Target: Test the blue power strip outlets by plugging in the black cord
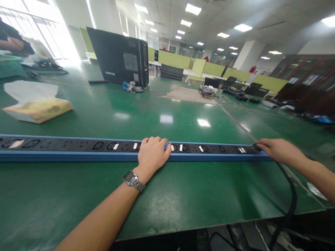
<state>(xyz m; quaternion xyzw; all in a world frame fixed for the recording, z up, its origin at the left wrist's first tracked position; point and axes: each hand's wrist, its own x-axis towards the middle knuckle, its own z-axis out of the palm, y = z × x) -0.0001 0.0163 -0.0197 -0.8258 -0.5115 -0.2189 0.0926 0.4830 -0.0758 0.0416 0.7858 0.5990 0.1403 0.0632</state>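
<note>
A long blue-and-black power strip (209, 158), its face lined with sockets and small white labels, lies across the green table. My left hand (154, 153), with a metal-band watch (133, 180) on its wrist, is wrapped over the strip's middle. Beside the left thumb shows a small blue piece (166, 146); whether I grip it is unclear. At the strip's right end my right hand (281, 151) pinches a dark, blurred cable end (256, 147). From under that hand a thick black cable (293, 191) hangs over the table's front edge. The exact joint between cable and strip is hidden.
A tissue pack (39, 108) lies at the left. Behind stand a black computer tower (120, 57) and blue-grey gloves (133, 87). A small device (208, 91) sits by a torn tabletop patch (183, 94). A person (12, 38) is far left, near a green basket (10, 66).
</note>
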